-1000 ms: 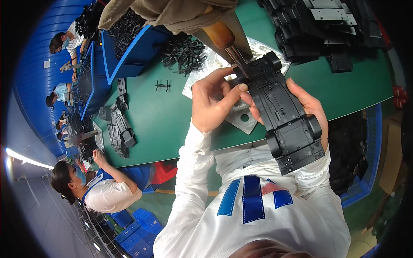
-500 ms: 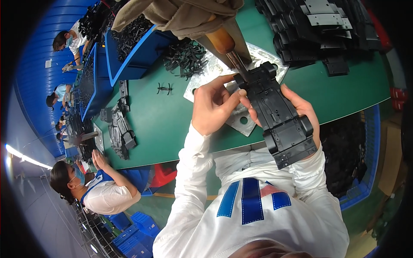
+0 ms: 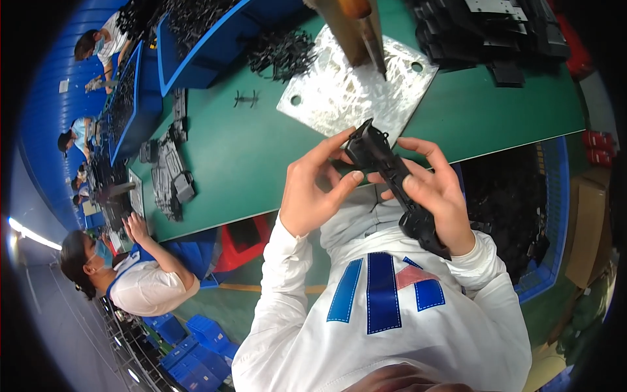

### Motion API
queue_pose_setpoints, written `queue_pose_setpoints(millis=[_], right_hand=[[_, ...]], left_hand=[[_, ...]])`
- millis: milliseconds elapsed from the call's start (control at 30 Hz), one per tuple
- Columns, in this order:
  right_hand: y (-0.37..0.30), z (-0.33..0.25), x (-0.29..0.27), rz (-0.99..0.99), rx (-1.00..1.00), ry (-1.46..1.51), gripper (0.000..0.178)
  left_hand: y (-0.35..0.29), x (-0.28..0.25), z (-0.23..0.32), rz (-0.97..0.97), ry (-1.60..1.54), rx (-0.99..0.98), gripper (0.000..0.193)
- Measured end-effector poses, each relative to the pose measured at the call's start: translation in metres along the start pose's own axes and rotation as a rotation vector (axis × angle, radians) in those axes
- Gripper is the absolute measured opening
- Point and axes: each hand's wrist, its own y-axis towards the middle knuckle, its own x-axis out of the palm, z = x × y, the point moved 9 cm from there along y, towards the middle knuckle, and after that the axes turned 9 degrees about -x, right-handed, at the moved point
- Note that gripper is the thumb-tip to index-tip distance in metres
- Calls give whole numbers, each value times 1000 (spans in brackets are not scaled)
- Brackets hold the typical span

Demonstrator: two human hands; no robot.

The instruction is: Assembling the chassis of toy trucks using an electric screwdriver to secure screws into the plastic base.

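A black plastic chassis (image 3: pixel 393 171) of a toy-car kind is tipped onto its edge above the near side of the table. My right hand (image 3: pixel 434 196) grips it along its length, thumb on the side facing me. The fingers of my left hand (image 3: pixel 318 179) are curled at its far end, with the index fingertip against it. Beyond my hands a metal rod (image 3: pixel 372 49) under an orange handle (image 3: pixel 354 8) points down over a shiny metal plate (image 3: pixel 353 98), apart from the chassis.
Small black parts (image 3: pixel 284 53) lie heaped beside a blue bin (image 3: pixel 196 81); one small black piece (image 3: pixel 246 99) lies alone. Black chassis (image 3: pixel 483 42) are stacked at far right, others (image 3: pixel 171 173) at left. A blue crate (image 3: pixel 555 215) stands at right; a co-worker (image 3: pixel 153 274) sits at left.
I have drawn the chassis toward me, away from the metal rod, and turned it from flat face up onto its edge. My right hand's hold has shifted along it.
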Motion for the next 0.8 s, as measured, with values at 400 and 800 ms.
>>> queue_pose_setpoints(millis=[400,800], right_hand=[[-22,-2,60,-298,-250,-317,71],[-19,10,96,-386,-288,-476,84]], left_hand=[[-58,-36,-5,140,-197,155,65],[-74,-62,-24,217,-268,168,69]])
